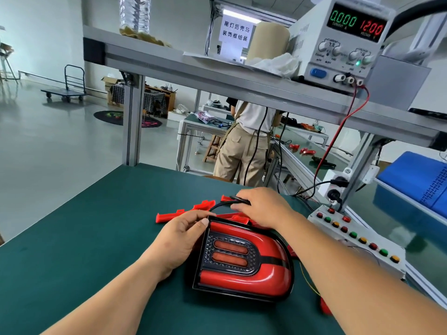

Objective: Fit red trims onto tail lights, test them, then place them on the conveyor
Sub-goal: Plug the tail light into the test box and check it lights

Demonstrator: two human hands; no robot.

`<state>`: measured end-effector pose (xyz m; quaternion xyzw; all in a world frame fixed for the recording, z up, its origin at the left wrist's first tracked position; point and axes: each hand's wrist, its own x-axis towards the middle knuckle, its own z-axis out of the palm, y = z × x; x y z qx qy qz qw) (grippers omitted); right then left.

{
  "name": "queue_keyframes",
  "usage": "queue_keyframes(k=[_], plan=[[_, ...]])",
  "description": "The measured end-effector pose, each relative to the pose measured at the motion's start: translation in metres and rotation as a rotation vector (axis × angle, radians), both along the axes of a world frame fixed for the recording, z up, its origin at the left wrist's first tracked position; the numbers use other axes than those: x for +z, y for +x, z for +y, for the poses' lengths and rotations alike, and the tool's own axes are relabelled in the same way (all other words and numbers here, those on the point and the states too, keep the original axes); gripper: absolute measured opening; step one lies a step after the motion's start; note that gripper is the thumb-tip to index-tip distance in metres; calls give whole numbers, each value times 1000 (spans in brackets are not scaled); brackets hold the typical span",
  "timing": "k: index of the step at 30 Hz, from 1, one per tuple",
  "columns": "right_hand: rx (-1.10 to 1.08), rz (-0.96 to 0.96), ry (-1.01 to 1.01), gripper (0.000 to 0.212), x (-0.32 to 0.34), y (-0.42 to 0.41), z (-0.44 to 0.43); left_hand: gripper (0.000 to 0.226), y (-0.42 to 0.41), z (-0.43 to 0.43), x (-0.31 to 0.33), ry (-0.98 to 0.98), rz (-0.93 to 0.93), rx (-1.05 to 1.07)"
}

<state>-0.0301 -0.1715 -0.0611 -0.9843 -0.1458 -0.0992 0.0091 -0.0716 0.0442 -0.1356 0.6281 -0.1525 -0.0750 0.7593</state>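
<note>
The tail light lies face up on the green table, towards its right edge, a red trim already round it; the left hand grips its left end, thumb on the upper rim; the right hand, just behind the light, pinches a black cable in curled fingers; loose red trims lie behind the light; a button box sits at the right edge; the power supply on the shelf above reads 0.000 and 12.00.
</note>
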Motion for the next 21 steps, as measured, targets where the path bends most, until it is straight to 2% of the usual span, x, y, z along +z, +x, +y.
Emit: queue_keyframes(k=[3, 7, 10, 13, 17, 21], plan=[[8, 139, 48, 49, 3, -12, -2, 27, -2, 0, 1, -7, -17, 33], [-57, 318, 138, 52, 8, -25, -6, 24, -2, -1, 2, -21, -16, 52], [-130, 442, 335, 55, 9, -34, -8, 24, -3, -2, 4, -13, -26, 59], [-148, 544, 413, 68, 12, -40, -3, 23, -2, -1, 5, -4, -30, 50], [-88, 658, 476, 51, 12, -45, 0, 22, -1, 0, 6, -3, -28, 39], [-63, 643, 555, 60, 11, -51, 2, 22, 0, 3, 6, -2, -44, 21]])
